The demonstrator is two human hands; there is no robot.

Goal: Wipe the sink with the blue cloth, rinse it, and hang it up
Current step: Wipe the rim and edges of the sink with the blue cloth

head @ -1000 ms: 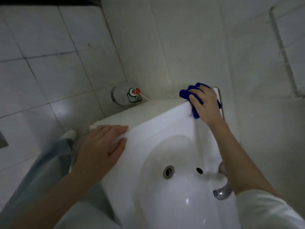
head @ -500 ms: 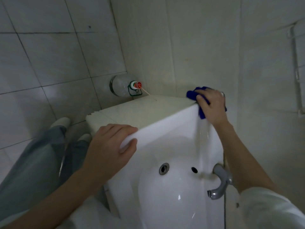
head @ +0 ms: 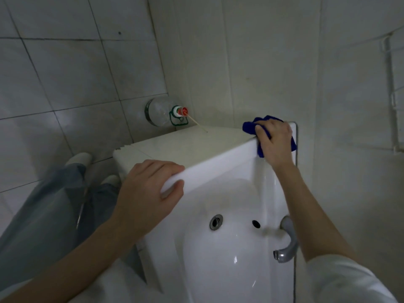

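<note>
The white sink [head: 220, 169] fills the lower middle of the head view, its drain [head: 216, 222] and overflow hole [head: 256, 224] showing in the basin. My right hand [head: 276, 142] holds the bunched blue cloth [head: 250, 127] against the sink's far corner by the wall; the hand hides most of the cloth. My left hand [head: 147, 193] grips the sink's side rim, fingers curled over the edge and thumb on the inner face. The grey tap [head: 288, 241] stands beside my right forearm.
A clear plastic bottle [head: 161, 113] with a red cap lies on the tiled floor in the corner, a thin stick poking from it. My jeans and pale shoes [head: 79, 158] are at lower left. A white pipe [head: 391, 88] runs down the right wall.
My right hand and the cloth stay at the far corner, shifting only slightly along the rim. My left hand keeps its grip. The view has tilted and moved a little.
</note>
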